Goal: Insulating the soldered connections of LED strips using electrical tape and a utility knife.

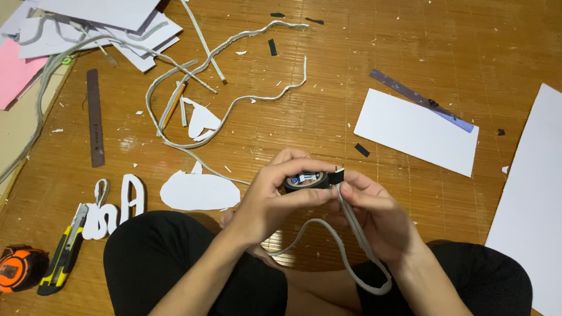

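Both hands meet over the lap, pinched on a tape roll and a foam strip.

Left hand (272, 202) grips the small black tape roll (307, 180), its loose end sticking out right; right hand (374, 210) clamps the grey-white foam strip (351, 257) looping down to the knees. Beyond lie white cut-outs (199, 191), a white sheet (415, 131) and a ruler (95, 117).
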